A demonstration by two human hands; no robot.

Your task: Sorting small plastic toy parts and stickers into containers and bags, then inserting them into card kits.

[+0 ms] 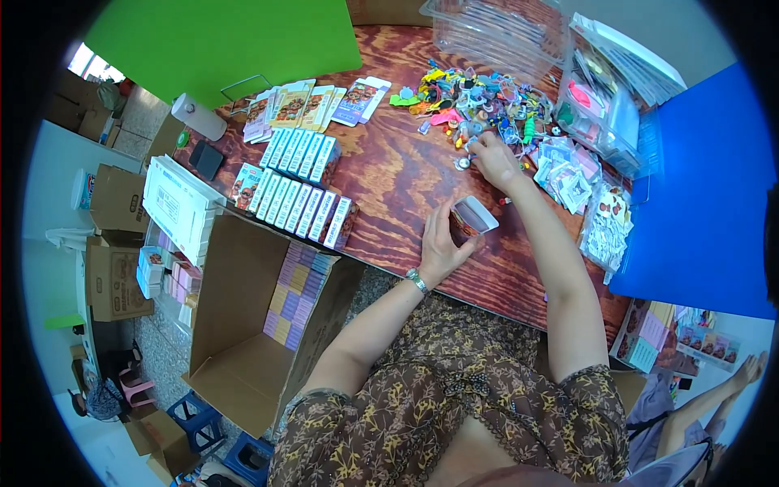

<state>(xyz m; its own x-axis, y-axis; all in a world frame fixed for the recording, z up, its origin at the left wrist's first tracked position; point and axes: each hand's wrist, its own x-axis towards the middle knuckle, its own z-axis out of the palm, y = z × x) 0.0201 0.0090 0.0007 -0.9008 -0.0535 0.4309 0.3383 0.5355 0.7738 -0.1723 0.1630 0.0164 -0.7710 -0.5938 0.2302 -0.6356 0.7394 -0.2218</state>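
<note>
My left hand [441,246] is closed around a small open carton [473,216], holding it tilted above the wooden table with its open end and a white flap showing. My right hand [495,161] reaches to the near edge of a heap of small colourful toy trinkets [480,96]. Its fingers are bent together, and whatever is between them is too small to make out. By the right wrist lies a spread of small clear packets [565,172].
Rows of filled cartons [296,203] stand at the left, with flat cartons [357,101] behind. An open cardboard box [235,325] is below the table edge. Right are a bag of white pieces [606,223] and a blue panel [706,195]. Another person's arm [714,402] shows lower right.
</note>
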